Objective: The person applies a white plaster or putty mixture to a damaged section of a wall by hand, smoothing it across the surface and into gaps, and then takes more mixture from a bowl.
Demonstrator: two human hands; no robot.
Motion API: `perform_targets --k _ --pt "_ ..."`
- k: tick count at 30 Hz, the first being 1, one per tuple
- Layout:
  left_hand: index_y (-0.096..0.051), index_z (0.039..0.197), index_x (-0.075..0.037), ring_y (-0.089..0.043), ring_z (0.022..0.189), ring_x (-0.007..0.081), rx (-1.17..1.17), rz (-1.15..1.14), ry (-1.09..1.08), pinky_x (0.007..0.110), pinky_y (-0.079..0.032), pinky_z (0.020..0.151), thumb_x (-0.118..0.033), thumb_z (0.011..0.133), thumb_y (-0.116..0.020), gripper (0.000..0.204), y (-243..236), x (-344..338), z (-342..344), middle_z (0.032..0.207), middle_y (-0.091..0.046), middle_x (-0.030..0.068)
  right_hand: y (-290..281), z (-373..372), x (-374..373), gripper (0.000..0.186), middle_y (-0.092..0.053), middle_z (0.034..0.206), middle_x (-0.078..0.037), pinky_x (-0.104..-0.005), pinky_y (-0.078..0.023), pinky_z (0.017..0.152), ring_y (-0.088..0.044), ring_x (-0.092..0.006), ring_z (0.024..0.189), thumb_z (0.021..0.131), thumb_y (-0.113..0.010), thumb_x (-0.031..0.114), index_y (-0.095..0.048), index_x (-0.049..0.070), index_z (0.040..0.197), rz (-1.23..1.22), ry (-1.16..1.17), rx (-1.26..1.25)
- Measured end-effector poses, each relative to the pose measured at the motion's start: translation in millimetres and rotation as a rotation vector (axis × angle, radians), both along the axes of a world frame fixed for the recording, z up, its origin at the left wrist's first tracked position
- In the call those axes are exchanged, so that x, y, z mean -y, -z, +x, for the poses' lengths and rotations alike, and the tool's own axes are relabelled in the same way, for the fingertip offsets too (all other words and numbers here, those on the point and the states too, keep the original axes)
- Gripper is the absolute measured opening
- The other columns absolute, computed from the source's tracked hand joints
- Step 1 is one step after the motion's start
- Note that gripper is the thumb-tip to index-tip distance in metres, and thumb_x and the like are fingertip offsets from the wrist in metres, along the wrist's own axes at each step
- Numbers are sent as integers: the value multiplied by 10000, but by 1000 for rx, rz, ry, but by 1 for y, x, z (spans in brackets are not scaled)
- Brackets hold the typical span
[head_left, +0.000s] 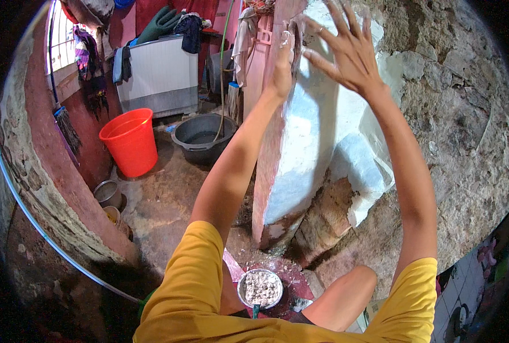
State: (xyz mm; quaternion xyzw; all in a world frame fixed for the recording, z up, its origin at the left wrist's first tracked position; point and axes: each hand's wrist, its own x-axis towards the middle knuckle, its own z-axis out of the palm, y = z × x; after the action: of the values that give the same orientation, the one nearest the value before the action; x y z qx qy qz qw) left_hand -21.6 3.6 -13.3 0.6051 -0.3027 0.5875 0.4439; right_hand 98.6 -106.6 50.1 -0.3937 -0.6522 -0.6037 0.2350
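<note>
My left hand [281, 68] is raised at the left edge of a white and pale-blue patched wall corner [300, 160], white residue on it; its fingers are seen edge-on and partly hidden, so I cannot tell what, if anything, they hold. Just right of it, my right hand [346, 60] is open, fingers spread against or just over the white surface, with pale smears on the fingertips. Low between my legs stands a round bowl [260, 288] of lumpy white material, with a green handle [256, 311] at its near rim.
Rough crumbling wall [454, 143] rises at the right. At the back left are a red bucket [127, 143], a dark tub [189, 148] with a hose, and a white box-like unit [154, 74] with cloths. Small containers [108, 194] and a blue pipe [43, 228] lie along the left wall.
</note>
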Motion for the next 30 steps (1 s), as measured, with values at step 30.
perform_targets --k 30 --pt "-184 1395 41 -102 1375 198 -169 -111 -609 290 -23 1109 -481 954 -224 685 -3 22 8 1479 -160 131 -41 6 -7 698 -128 1493 -120 -539 -48 1086 -137 -316 1364 770 -471 591 -407 207 1349 6 83 181"
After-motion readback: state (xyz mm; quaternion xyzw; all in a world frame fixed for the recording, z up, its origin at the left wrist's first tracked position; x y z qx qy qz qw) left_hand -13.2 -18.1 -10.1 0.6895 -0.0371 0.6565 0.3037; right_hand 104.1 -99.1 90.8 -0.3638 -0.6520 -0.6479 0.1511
